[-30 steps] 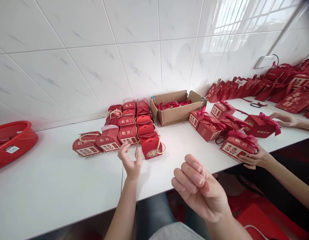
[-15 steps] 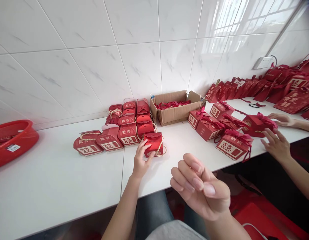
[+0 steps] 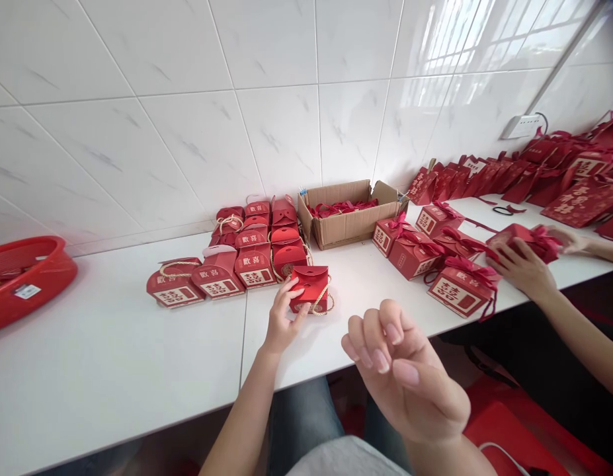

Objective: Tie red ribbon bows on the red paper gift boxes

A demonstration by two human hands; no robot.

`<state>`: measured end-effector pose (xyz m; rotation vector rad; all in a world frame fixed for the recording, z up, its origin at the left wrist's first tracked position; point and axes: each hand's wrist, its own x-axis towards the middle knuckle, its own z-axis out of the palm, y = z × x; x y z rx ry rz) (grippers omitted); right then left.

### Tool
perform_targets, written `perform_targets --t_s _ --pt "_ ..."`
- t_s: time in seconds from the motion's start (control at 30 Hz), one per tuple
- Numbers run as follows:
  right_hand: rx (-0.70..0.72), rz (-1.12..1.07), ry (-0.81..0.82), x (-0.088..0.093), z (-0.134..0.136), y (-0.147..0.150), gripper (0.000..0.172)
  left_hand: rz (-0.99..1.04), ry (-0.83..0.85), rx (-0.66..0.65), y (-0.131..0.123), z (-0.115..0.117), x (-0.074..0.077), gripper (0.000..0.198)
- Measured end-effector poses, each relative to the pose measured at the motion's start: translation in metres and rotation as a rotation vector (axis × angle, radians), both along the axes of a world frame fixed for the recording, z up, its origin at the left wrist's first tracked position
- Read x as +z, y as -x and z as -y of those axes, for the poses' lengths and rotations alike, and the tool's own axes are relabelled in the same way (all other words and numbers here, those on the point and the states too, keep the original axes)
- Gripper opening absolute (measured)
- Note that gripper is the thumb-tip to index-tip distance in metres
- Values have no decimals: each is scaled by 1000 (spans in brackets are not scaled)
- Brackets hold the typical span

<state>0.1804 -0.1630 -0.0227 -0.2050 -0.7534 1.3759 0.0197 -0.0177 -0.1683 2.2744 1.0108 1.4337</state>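
Note:
My left hand (image 3: pixel 285 322) rests on the table with its fingers and thumb around the left side of a small red gift box (image 3: pixel 311 291). A twisted gold cord handle hangs down the right side of this box, and its top flap stands up. In the air in front of the table edge is my right hand (image 3: pixel 403 370), fingers loosely curled and the thumb apart from them, holding nothing. Behind and left of the held box, several similar red boxes (image 3: pixel 254 268) stand in close rows, some with gold cords.
A cardboard box (image 3: pixel 343 231) of red ribbons stands by the wall. To the right are several ribbon-tied boxes (image 3: pixel 457 291), a co-worker's hands (image 3: pixel 527 268) on another box, and many red bags (image 3: pixel 578 192). A red plastic basin (image 3: pixel 33 284) sits far left.
My left hand and its box have shifted slightly right. My right hand's thumb has parted from the curled fingers. The co-worker's hands have moved and turned their box.

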Motion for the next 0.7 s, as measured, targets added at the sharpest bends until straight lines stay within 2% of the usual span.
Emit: perform_targets --t_s 0.27,0.7 --pt "-181 111 -37 -1 6 3 14 7 43 -3 0 0 -2 23" --pt "-212 122 -65 -2 11 2 14 7 7 -20 1 -1 -2 26"
